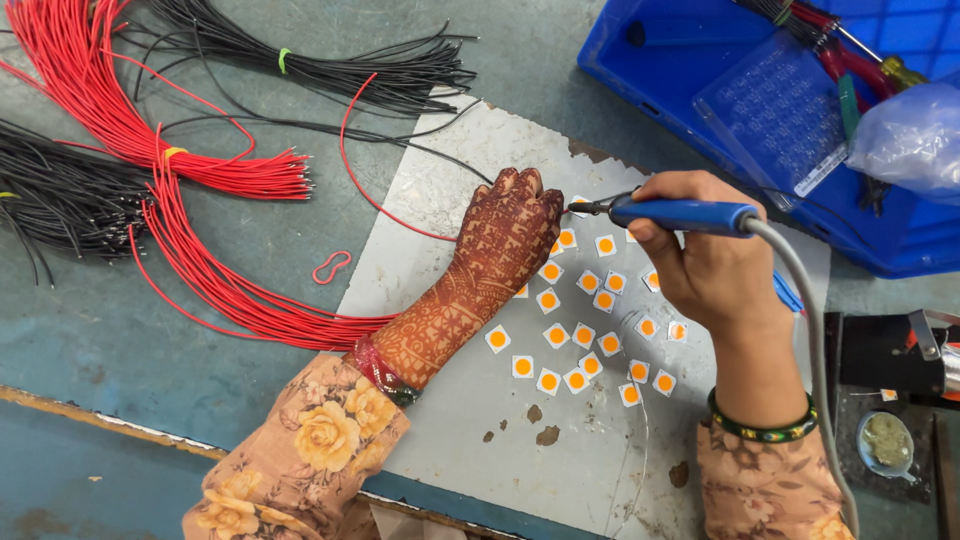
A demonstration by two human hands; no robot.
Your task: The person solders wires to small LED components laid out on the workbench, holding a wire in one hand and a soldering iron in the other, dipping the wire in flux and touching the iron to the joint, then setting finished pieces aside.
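Small square chips (590,330) scattered on metal plate (470,440), between left hand (505,235) and right hand (705,260). Wire bundles (200,170) left of plate. Tray (640,60) behind right hand, tools inside.

The left hand (505,235), patterned with henna, lies palm down, fingers curled under at the tips, forearm running up from the lower left in a floral sleeve. The right hand (705,255) comes in from the lower right, wrist bent, fingers closed in a grip, thumb on top, a green bangle at the wrist.
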